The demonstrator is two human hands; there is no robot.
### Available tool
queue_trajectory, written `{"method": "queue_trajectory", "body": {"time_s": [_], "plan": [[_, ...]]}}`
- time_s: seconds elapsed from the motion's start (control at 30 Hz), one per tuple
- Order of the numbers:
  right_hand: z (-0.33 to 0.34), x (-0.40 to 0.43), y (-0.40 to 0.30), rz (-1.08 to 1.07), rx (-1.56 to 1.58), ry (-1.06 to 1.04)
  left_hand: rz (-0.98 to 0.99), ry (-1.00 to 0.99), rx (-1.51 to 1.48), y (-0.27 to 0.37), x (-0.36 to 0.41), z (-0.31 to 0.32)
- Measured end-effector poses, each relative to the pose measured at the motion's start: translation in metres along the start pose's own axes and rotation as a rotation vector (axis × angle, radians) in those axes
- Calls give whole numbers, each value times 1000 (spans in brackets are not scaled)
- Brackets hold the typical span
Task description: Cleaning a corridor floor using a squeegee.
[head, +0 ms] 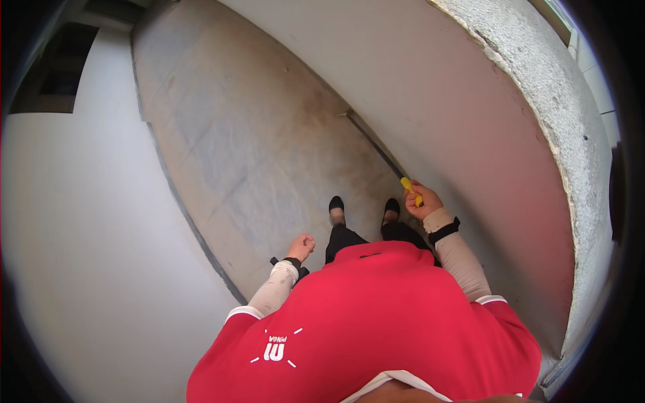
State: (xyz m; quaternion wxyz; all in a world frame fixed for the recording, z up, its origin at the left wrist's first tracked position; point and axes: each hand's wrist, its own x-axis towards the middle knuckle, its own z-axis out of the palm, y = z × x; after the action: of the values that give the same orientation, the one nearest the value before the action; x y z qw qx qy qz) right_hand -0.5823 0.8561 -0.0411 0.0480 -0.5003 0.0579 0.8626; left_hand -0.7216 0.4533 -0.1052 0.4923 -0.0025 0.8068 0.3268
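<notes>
My right hand (425, 199) is closed around the yellow grip of a long-handled tool (380, 151). Its thin dark shaft runs forward along the foot of the right wall. The small pale head at the far end is near the floor, too small to tell its kind. My left hand (302, 247) hangs beside my body with its fingers curled, and nothing shows in it. Black straps circle both wrists, over pale sleeves.
Low pale walls flank a dusty, stained concrete floor (237, 136). The right wall (453, 101) has a rough, chipped top ledge (559, 90). The left wall (101, 201) has a dark opening (55, 70). A round drain cover (414, 222) lies by my right shoe (391, 207).
</notes>
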Motion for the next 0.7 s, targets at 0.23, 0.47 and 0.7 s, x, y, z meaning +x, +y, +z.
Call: {"method": "queue_trajectory", "body": {"time_s": [0.23, 0.47, 0.7], "plan": [[-39, -64, -5, 5, -49, 111, -180, 111, -139, -24, -29, 27], [20, 46, -8, -15, -141, 19, -124, -16, -55, -31, -21, 8], [-1, -22, -19, 23, -78, 109, -93, 175, -161, -49, -14, 6]]}}
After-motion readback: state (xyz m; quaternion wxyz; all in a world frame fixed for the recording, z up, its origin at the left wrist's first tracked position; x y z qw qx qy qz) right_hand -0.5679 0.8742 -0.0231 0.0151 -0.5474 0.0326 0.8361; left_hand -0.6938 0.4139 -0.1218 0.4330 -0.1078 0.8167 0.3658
